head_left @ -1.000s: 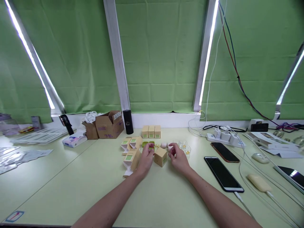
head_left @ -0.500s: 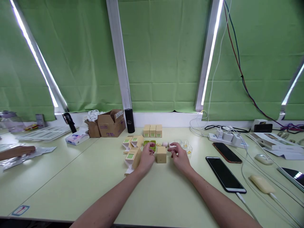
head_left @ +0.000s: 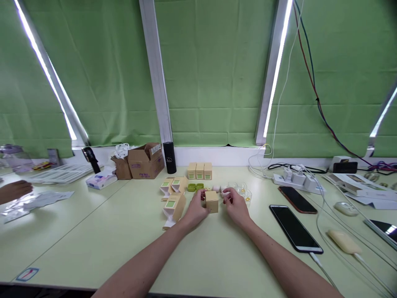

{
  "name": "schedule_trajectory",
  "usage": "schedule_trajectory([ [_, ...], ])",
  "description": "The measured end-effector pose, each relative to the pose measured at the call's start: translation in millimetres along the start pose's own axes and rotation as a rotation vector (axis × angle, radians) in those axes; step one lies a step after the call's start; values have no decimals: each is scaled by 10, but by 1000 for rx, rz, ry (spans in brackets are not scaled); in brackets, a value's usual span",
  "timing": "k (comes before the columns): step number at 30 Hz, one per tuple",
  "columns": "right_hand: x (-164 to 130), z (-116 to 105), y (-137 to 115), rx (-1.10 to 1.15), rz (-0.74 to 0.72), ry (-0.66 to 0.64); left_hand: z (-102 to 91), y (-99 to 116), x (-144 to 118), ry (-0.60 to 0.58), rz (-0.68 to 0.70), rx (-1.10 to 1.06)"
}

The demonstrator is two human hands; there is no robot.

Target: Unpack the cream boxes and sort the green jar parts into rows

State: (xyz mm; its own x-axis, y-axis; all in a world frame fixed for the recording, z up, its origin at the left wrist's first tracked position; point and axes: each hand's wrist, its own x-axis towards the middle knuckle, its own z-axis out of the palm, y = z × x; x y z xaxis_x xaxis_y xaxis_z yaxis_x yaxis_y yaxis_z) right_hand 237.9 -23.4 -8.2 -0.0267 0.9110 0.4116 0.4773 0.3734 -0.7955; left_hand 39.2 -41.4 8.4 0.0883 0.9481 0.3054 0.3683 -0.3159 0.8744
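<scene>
Small tan box sits upright on the desk at the middle of my view, squarely between both hands, which keeps it within reach of either one. My left hand rests against its left face with fingers curled in on it, seemingly to steady the box; I cannot tell whether the fingers truly pinch it or only touch. My right hand is just beside the right face, apart from it, fingertips drawn together around something small and pale that I cannot make out. Behind the box lie 2 green caps side by side, and past those a neat row of 3 closed boxes stands along the back, looking like finished pieces set out of the way. To the left, several open boxes lie tipped with flaps out, close to my left hand for easy picking. Clear small containers with yellow bits sit near my right hand. Further right, a black phone lies flat with its cable attached, well apart from the work. At the far left edge another person's hand rests on plastic sheets.
</scene>
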Motion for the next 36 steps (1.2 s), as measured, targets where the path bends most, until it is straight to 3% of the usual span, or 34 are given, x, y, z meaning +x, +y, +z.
schedule_trajectory([
  [5, -5, -1, -19, -5, -3, 11, 5, 46, -30, -10, -16, 34],
  [10, -16, -5, -50, 8, -17, 41, 31, 63, -66, 107, 105, 152],
  [18, -68, -17, -151, 103, -107, 126, -18, 120, -121, 288, 550, 511],
  [23, -131, -44, -255, 156, -196, 188, -36, 168, -161, 374, 738, 708],
  [31, -214, -67, -346, 140, -410, 240, -36, 144, -188, 388, 763, 792],
  [36, -247, -73, -380, 86, -509, 188, -24, 137, -197, 353, 692, 805],
])
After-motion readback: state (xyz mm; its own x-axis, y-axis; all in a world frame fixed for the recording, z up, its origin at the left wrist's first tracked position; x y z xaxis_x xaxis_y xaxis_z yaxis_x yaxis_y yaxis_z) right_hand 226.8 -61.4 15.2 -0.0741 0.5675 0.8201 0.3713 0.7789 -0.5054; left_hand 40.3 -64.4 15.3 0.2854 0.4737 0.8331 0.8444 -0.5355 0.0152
